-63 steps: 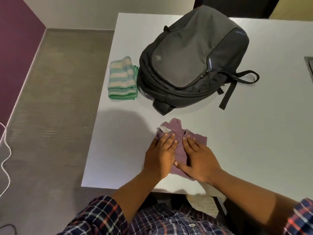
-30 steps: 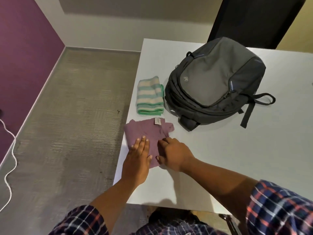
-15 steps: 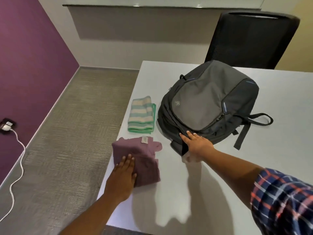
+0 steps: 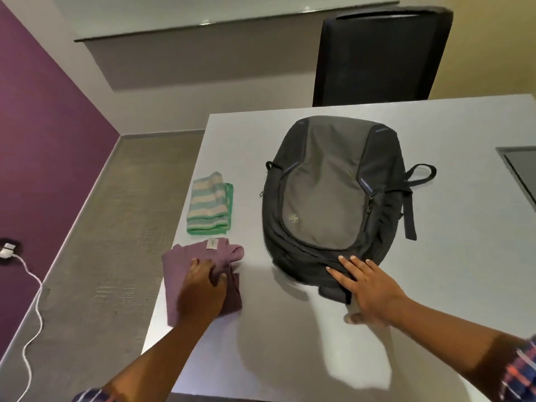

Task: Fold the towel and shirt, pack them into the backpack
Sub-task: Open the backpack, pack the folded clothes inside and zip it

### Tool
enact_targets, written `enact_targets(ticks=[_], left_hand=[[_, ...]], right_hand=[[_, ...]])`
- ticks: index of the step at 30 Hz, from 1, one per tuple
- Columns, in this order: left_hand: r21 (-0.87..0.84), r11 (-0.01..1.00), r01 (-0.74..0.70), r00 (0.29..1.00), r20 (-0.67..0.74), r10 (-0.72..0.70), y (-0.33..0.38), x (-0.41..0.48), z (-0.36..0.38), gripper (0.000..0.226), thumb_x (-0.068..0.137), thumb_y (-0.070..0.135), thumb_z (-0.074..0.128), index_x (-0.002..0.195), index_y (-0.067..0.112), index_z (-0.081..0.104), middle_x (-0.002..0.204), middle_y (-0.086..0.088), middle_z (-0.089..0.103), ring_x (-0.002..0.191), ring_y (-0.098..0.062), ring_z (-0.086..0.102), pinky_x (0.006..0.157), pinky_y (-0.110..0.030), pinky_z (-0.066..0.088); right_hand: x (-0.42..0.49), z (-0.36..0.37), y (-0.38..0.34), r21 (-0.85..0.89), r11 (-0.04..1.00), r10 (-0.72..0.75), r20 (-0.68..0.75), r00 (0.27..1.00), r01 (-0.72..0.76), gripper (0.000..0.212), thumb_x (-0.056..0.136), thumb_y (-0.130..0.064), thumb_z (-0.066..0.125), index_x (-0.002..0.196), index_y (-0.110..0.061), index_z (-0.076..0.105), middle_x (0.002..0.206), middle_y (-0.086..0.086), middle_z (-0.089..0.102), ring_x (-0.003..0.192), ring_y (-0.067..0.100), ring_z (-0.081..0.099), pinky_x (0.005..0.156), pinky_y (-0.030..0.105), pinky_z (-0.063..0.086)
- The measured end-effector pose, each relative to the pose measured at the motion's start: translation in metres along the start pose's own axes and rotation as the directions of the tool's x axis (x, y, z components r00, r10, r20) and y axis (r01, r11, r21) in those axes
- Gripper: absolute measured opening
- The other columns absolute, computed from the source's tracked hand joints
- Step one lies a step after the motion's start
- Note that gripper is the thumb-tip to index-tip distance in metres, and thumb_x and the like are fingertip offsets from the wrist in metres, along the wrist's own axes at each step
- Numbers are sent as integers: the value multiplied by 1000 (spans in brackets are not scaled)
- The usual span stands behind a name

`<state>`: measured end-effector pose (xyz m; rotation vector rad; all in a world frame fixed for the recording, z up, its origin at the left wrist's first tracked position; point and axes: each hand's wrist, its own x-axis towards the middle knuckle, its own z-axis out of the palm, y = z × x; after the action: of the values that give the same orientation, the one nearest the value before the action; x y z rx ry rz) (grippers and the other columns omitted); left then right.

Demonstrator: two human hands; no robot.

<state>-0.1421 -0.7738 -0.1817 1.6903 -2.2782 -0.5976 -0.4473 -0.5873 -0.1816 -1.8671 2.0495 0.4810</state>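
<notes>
A folded purple shirt (image 4: 179, 265) lies at the table's left edge, its white label facing the far side. My left hand (image 4: 203, 291) rests on it with fingers curled into the fabric. Just beyond it sits a folded green-and-cream striped towel (image 4: 210, 204). A grey and black backpack (image 4: 324, 184) lies flat in the middle of the table, zipped shut, its straps trailing to the right. My right hand (image 4: 368, 288) holds the backpack's near end, fingers spread on top and thumb under the edge.
The white table (image 4: 290, 349) drops off to carpeted floor on the left. A black chair (image 4: 377, 53) stands behind the far edge. A dark inset panel (image 4: 522, 169) shows at the table's right side. A white cable (image 4: 32, 300) lies on the floor by the purple wall.
The shirt was slid to the table's left edge below the towel. My right hand left the shirt, took the backpack's near end, and the backpack has turned so that it lies lengthwise towards me.
</notes>
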Motion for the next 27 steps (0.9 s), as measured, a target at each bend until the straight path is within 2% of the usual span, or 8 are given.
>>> enact_targets(ticks=[2,4,6,8,13,19,23,27], left_hand=[[-40,996,-81,997,14,81,26,1,3,18,87,15,67,104,13,67,99,-11,72,96,-34,67,75,-31,53],[-81,993,-89,991,89,96,50,7,10,24,91,22,62,115,16,64,110,-5,68,97,-27,64,84,-31,51],[-65,996,-60,982,173,71,75,15,20,34,94,26,58,127,16,59,128,-4,59,117,-25,55,102,-32,39],[-145,989,-31,968,243,66,93,23,38,39,93,25,58,131,13,56,135,-6,56,125,-27,51,106,-31,33],[-213,968,132,932,359,-49,117,36,70,42,93,24,52,135,15,53,136,-6,56,122,-29,53,101,-38,44],[-207,964,167,936,340,-89,112,46,91,15,81,2,49,85,9,62,90,-15,65,84,-37,60,66,-35,45],[-217,958,188,914,396,-89,108,38,92,18,84,8,54,93,14,69,92,-9,71,85,-31,65,79,-40,55],[-54,998,23,955,297,-6,96,31,91,25,97,26,49,100,14,71,100,-11,72,90,-33,64,76,-36,48]], right_hand=[[-26,23,15,35,999,-7,5,1000,6,127,38,-81,68,148,-29,34,144,17,50,131,35,49,113,47,22],[-53,47,27,-9,1000,-20,90,996,21,122,33,-78,70,141,-25,48,141,17,53,133,36,47,112,44,10],[-78,60,37,-81,989,-119,79,990,125,118,40,-77,68,144,-25,46,154,15,35,149,34,13,112,43,5],[-98,71,45,-76,983,-160,81,984,166,120,43,-77,65,149,-27,38,158,14,18,151,30,-6,113,44,6],[-112,91,48,4,988,-156,134,979,156,124,44,-77,67,152,-31,28,160,13,19,149,29,7,114,43,8],[-112,83,42,49,992,-125,162,979,118,116,51,-75,68,152,-31,30,161,12,19,146,32,18,115,44,8],[-109,83,36,70,994,-93,197,976,81,117,53,-75,69,153,-32,27,161,13,22,146,33,20,114,47,12],[-109,82,34,50,997,-73,209,975,64,118,53,-76,68,154,-31,25,161,14,19,147,33,18,114,47,10]])
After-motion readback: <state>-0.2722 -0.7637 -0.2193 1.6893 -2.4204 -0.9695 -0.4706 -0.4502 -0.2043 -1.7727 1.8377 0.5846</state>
